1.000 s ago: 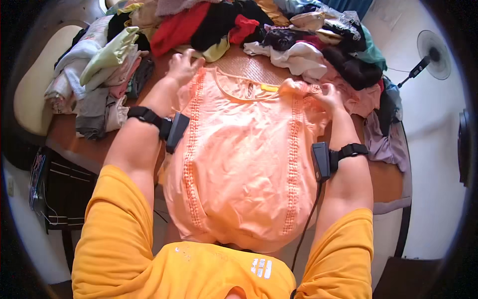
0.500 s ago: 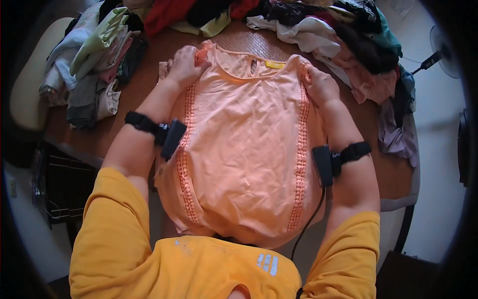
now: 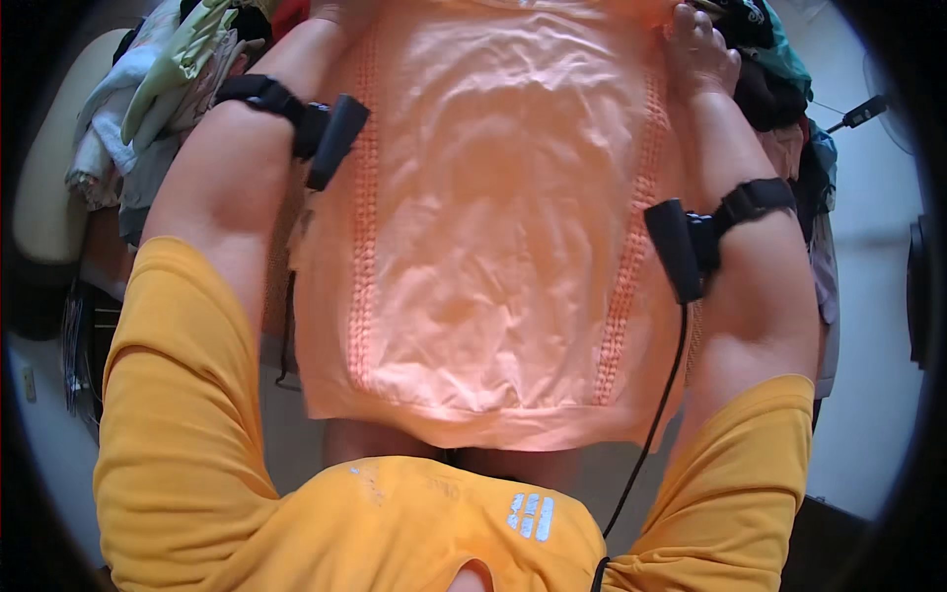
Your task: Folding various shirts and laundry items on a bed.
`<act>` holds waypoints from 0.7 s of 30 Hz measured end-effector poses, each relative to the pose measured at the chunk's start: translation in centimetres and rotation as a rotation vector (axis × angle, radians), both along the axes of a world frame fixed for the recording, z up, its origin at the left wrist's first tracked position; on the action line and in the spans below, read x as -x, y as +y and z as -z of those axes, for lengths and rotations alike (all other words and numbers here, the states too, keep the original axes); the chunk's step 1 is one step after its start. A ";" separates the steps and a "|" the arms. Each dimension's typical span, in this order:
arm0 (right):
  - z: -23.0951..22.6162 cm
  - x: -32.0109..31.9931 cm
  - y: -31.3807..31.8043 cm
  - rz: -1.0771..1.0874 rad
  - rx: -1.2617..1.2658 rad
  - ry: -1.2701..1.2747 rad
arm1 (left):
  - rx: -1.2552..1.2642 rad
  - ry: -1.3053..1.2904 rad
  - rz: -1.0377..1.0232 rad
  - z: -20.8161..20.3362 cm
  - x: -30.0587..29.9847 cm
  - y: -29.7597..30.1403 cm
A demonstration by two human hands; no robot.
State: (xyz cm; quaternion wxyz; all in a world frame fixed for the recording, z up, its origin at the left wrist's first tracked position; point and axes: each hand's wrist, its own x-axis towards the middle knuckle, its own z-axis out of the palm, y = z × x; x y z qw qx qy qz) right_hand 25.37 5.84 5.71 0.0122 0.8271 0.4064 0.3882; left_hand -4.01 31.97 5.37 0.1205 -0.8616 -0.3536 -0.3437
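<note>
Stretching the peach top [image 3: 493,227] out between both forearms

Nearest is the wearer's yellow shirt [image 3: 414,523]; just beyond it, the top's hem shows above the legs [image 3: 380,442]. The cloth runs from there to the picture's upper edge, with 2 lace strips [image 3: 363,227] along its front. To do this well, keep the pull even on both shoulders, so that the strips run straight and the creases ease out, and keep the black cord [image 3: 646,459] clear of the hem. Farther off, the right hand [image 3: 702,54] has its grip closed on the top's edge; the left hand [image 3: 340,10] is cut off by the picture's edge, so I cannot tell its grip. Beyond stand the left clothes pile [image 3: 123,128] and the right clothes pile [image 3: 774,99].

Against the earlier frame, both hands are farther out, the neckline is mostly out of view, and the rounded hem is now nearly straight.
</note>
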 end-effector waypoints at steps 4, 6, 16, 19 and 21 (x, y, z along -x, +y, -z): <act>4.1 2.9 -0.2 -0.104 -0.180 0.115 | -0.267 0.072 -0.124 5.9 -0.4 -0.5; 5.2 4.7 -2.7 -0.217 -0.173 0.144 | -0.373 0.096 -0.047 6.9 -0.2 -3.5; 7.9 20.2 -25.4 -0.258 0.363 0.610 | 0.351 0.652 0.498 6.1 22.1 -27.8; 7.1 20.8 -33.6 -0.126 0.235 0.793 | 0.461 0.508 0.273 5.8 29.5 -31.2; 6.6 23.2 -35.6 -0.331 0.075 0.918 | 0.487 0.194 0.251 6.0 32.9 -33.3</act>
